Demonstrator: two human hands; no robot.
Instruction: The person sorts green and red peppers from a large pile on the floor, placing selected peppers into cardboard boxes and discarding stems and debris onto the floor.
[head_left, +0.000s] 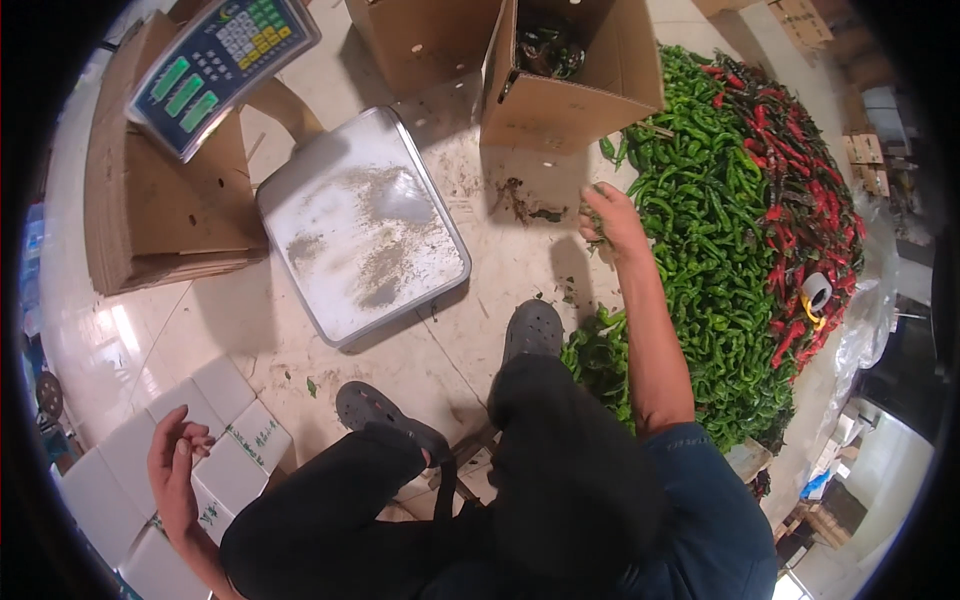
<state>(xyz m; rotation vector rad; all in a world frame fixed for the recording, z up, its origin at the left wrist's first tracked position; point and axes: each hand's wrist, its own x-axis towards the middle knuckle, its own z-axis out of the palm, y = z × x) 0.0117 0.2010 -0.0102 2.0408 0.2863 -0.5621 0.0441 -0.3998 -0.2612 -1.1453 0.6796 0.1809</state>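
My right hand (609, 217) is closed around some bits of green leaf, over the floor at the left edge of a heap of green chili peppers (705, 202). Red chili peppers (806, 172) form the heap's far right side, with a tape roll (816, 291) lying on them. My left hand (178, 465) hovers with bent fingers above white boxes (232, 472) that bear green writing; nothing shows in it. Between my hands, farther off, stands a scale's metal platform (360, 225), dusted with dirt. Its keypad display (221, 64) rises at the upper left.
An open cardboard box (570, 112) with dark peppers inside stands beyond my right hand, next to another cardboard box (427, 45). Folded cardboard (172, 202) stands left of the scale. My shoes (532, 330) rest on the tiled floor, where leaf scraps (550, 215) lie.
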